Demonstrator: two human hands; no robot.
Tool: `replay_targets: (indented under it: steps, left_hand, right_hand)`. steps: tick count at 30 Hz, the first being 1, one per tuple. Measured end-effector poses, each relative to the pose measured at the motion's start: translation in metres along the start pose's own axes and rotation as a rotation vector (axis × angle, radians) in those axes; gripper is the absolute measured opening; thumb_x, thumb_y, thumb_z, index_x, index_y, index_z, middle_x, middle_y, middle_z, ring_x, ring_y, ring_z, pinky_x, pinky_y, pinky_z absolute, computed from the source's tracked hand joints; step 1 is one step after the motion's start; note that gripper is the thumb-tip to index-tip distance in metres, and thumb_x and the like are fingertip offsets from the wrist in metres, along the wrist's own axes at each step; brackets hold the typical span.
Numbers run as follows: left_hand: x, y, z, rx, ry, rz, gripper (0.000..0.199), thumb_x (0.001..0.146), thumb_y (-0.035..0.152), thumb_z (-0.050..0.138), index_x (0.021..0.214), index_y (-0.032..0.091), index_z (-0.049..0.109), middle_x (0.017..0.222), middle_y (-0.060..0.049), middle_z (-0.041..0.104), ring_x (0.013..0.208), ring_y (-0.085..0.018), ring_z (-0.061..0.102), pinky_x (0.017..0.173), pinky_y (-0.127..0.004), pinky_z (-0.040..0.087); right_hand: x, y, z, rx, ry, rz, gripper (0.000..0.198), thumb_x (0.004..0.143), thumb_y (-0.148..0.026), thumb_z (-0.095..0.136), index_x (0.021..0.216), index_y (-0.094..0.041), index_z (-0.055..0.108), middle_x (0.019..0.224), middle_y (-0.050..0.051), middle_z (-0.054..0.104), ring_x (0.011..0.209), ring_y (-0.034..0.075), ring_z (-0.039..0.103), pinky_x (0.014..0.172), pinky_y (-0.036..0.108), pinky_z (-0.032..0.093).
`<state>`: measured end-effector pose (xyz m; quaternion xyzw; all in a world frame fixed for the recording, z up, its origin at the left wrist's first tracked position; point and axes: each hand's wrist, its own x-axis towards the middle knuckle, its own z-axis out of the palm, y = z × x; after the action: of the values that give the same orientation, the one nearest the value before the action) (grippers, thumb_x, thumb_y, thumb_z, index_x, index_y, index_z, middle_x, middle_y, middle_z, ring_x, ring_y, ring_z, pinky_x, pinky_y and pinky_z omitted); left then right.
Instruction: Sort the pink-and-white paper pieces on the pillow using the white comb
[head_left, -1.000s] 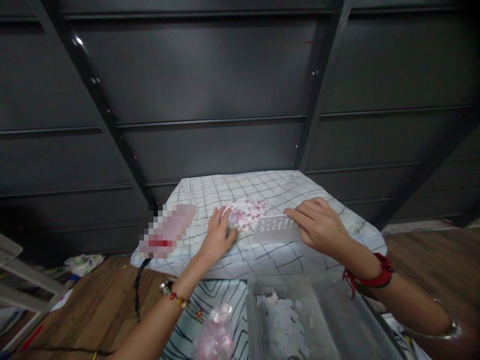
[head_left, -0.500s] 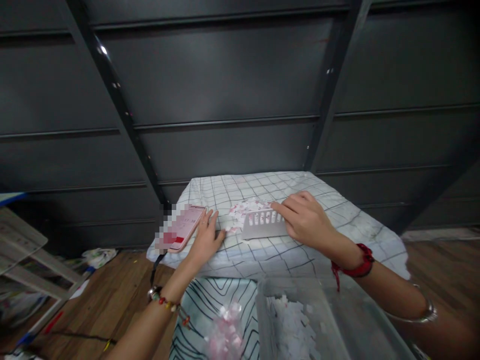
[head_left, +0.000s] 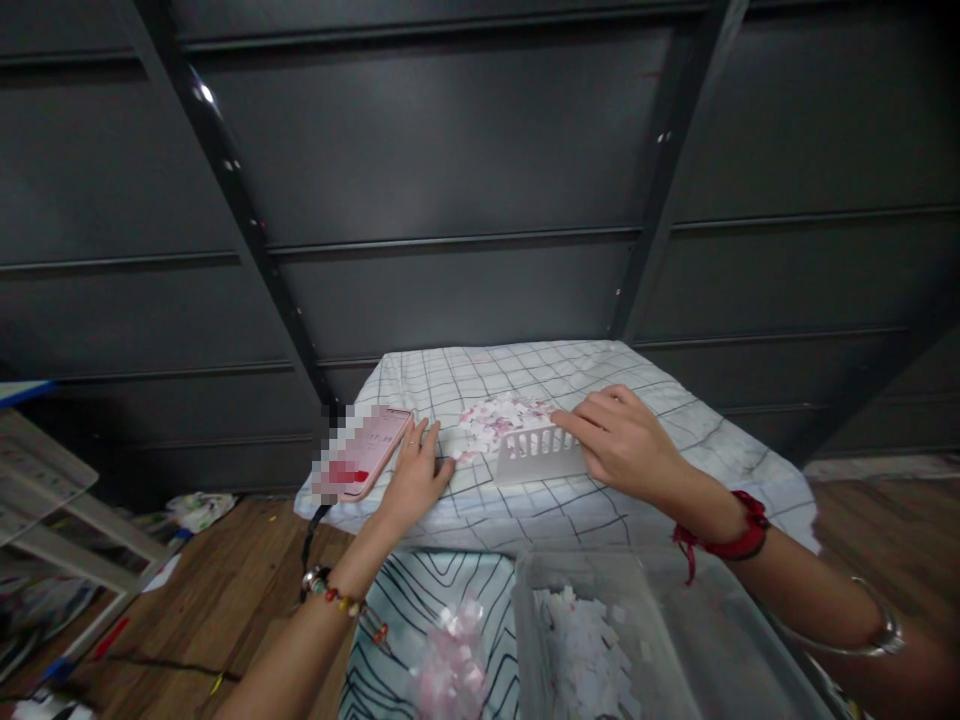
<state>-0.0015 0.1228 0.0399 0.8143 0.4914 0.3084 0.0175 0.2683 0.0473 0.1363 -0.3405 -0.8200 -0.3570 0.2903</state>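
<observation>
A white plastic piece with a row of slots (head_left: pixel 536 462) stands on the checked cloth (head_left: pixel 450 375). My right hand (head_left: pixel 619 435) is closed on its upper right edge, fingers over the top. Just behind it lies a pile of small white and pink paper pieces (head_left: pixel 499 420), partly hidden by the slotted piece. My left hand (head_left: pixel 416 470) rests flat on the cloth with its fingers apart, holding nothing. Its fingertips are beside a pink-framed phone (head_left: pixel 375 455), close to the phone's right edge; whether they touch it I cannot tell.
Nearest me, a clear plastic box (head_left: pixel 652 600) holds white paper pieces (head_left: pixel 585 650). To its left, clear and pink plastic bits (head_left: pixel 454 660) lie on a blue-green cloth with black lines (head_left: pixel 382 620). A dark panelled wall (head_left: pixel 450 150) rises behind. At left stands a pale rack (head_left: pixel 67 510).
My right hand has shifted slightly right with the slotted white piece, and more of the paper pile shows behind it. My left hand has stayed in nearly the same place.
</observation>
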Motion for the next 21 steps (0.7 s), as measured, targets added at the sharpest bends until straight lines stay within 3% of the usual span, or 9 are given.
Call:
replay_targets:
  steps: [11, 16, 21]
  left_hand:
    - [0.000, 0.005, -0.003, 0.009, -0.036, -0.034, 0.053, 0.086, 0.032, 0.047, 0.132, 0.008, 0.036, 0.140, -0.023, 0.033, 0.136, -0.033, 0.019, 0.107, -0.051, 0.023]
    - [0.000, 0.003, 0.000, -0.007, -0.005, -0.012, 0.051, 0.086, 0.033, 0.047, 0.131, 0.013, 0.037, 0.140, -0.018, 0.035, 0.136, -0.032, 0.020, 0.107, -0.052, 0.024]
    - [0.000, 0.000, -0.002, -0.026, -0.013, -0.022, 0.051, 0.086, 0.034, 0.047, 0.131, 0.013, 0.038, 0.140, -0.018, 0.035, 0.135, -0.031, 0.021, 0.108, -0.051, 0.024]
  right_hand:
    - [-0.015, 0.028, -0.011, -0.241, -0.079, 0.009, 0.027, 0.070, -0.003, 0.043, 0.084, -0.015, 0.063, 0.062, 0.004, 0.056, 0.064, 0.018, 0.043, 0.066, 0.033, 0.030]
    - [-0.009, 0.013, -0.004, -0.197, -0.024, 0.069, 0.030, 0.069, -0.002, 0.043, 0.087, -0.015, 0.064, 0.062, 0.004, 0.055, 0.065, 0.017, 0.041, 0.066, 0.034, 0.028]
    - [-0.001, -0.006, 0.003, -0.125, -0.003, 0.025, 0.031, 0.071, -0.001, 0.041, 0.088, -0.012, 0.065, 0.062, 0.004, 0.054, 0.064, 0.017, 0.040, 0.066, 0.033, 0.029]
